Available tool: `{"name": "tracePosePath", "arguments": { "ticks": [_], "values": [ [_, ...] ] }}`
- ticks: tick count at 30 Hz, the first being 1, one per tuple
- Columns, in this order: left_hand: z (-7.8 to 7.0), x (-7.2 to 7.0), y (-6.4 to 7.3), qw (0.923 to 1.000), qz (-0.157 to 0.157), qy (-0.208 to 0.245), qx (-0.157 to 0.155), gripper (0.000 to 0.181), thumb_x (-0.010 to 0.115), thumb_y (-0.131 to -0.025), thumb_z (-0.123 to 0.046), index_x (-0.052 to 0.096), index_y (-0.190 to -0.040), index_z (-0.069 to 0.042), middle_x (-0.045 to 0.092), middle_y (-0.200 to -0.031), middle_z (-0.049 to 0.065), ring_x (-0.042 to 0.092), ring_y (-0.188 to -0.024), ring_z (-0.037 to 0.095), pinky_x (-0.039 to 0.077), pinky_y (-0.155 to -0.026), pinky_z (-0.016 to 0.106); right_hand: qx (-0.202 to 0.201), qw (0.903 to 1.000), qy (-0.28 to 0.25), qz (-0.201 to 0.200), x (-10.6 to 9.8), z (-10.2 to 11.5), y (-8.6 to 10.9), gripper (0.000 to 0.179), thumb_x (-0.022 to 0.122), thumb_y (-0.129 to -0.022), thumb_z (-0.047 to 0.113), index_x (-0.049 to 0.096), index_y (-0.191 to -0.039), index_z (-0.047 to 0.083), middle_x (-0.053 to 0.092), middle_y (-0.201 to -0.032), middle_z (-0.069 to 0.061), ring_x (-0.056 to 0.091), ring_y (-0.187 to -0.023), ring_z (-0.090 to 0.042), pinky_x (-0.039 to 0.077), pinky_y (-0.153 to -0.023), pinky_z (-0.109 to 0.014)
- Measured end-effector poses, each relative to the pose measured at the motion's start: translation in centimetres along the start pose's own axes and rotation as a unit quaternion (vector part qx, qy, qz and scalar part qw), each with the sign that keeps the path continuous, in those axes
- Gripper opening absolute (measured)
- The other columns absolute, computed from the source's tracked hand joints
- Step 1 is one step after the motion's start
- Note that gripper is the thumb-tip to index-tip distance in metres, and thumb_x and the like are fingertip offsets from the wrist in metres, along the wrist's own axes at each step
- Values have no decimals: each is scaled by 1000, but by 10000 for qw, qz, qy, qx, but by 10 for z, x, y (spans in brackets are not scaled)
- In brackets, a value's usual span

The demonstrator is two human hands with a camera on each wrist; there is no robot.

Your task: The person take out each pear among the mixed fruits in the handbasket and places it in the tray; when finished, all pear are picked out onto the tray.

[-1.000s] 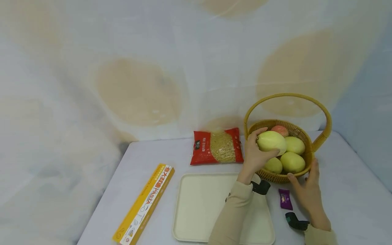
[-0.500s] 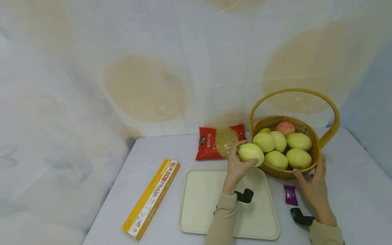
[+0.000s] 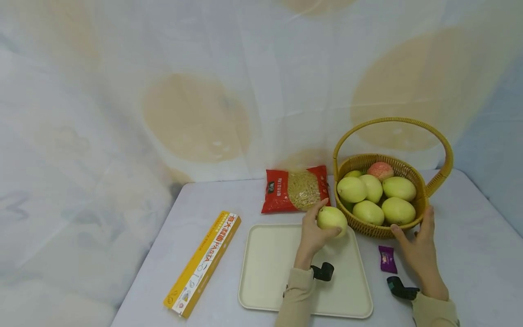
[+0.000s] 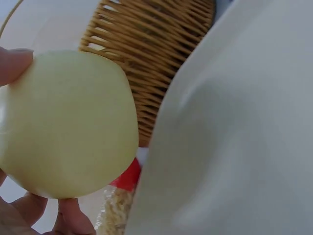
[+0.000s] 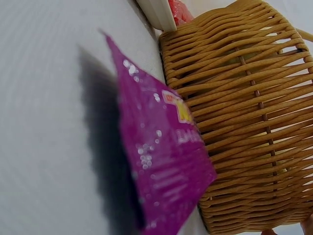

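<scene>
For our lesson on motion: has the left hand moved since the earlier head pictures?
Yes: judged against the tray, the left hand has moved left and down the picture, away from the basket.

Person's side as front: pasta box on the table at left, tray to its right, noodle bag behind the tray. Basket right of the bag, fruit inside, small packet before it. Melon in the left hand at the tray's far right corner; right hand against the basket's near right side.
</scene>
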State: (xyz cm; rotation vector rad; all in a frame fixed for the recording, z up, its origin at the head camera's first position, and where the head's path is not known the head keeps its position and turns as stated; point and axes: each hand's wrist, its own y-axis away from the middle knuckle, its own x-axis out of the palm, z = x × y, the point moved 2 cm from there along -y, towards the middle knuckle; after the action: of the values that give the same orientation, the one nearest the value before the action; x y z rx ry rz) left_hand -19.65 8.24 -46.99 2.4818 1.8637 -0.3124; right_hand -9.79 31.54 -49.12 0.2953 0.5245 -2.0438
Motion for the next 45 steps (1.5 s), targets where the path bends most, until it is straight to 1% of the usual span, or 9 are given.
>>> {"name": "tracePosePath", "arguments": {
  "ticks": [6,12,20,25,30,34,40,42,45],
  "values": [
    [8,8,5,9997,103,-189,-66,80,83,-66,-3,55,-137,-28,57,-131,-2,41,-115,12,41,-95,33,57,10000,-20,10,0,1,0,94,53,-98,31,-22,-152,15,-24,-160,-9,-8,-147,-44,13,-108,-71],
    [9,9,4,9986,164,256,425,74,77,-71,3,54,-138,-20,60,-126,12,45,-108,16,39,-87,26,-23,10000,-21,-13,1,-1,0,94,54,-98,30,-21,-153,14,-23,-160,-11,-7,-147,-45,14,-107,-72],
    [1,10,1,9976,99,521,447,67,75,-73,1,56,-136,-15,59,-126,16,44,-103,6,39,-82,25,15,10000,-50,-17,0,1,0,94,54,-97,32,-21,-153,15,-23,-160,-9,-7,-147,-44,14,-108,-71],
    [-6,9,-5,9963,23,648,559,62,74,-77,-2,56,-135,-14,59,-129,16,51,-108,22,43,-87,36,-2,10000,-46,-13,-1,1,0,94,54,-97,32,-20,-153,15,-23,-160,-10,-7,-147,-45,14,-108,-71],
    [-20,11,-17,9939,125,931,569,61,72,-81,-3,54,-137,-17,53,-138,13,48,-119,36,47,-93,42,26,10000,-7,2,-2,-1,0,94,53,-98,32,-21,-153,16,-23,-160,-9,-7,-147,-45,15,-108,-71],
    [-36,17,-29,9926,272,1133,333,61,72,-84,-8,51,-140,-20,48,-145,6,43,-130,32,46,-99,41,41,10000,1,13,-3,0,0,94,53,-98,32,-22,-152,16,-24,-160,-9,-7,-147,-45,14,-108,-71],
    [-48,32,-45,9931,213,1143,168,57,74,-84,-10,55,-130,-38,49,-142,-5,43,-131,30,45,-102,45,110,9999,-39,39,-3,-1,1,95,54,-98,31,-23,-152,17,-25,-159,-10,-8,-146,-46,13,-109,-70],
    [-51,35,-49,9926,143,1199,115,56,74,-84,-10,56,-129,-38,49,-140,-9,42,-132,30,44,-103,45,95,9999,-54,31,-2,-1,1,95,54,-98,30,-23,-152,16,-24,-159,-11,-7,-146,-46,13,-108,-71],
    [-53,37,-55,9920,35,1256,76,54,74,-84,-8,57,-129,-33,49,-139,-5,39,-133,34,42,-105,47,39,10000,-73,4,-1,0,0,95,54,-98,29,-22,-152,14,-23,-160,-11,-6,-146,-47,14,-107,-72]
  ]
}}
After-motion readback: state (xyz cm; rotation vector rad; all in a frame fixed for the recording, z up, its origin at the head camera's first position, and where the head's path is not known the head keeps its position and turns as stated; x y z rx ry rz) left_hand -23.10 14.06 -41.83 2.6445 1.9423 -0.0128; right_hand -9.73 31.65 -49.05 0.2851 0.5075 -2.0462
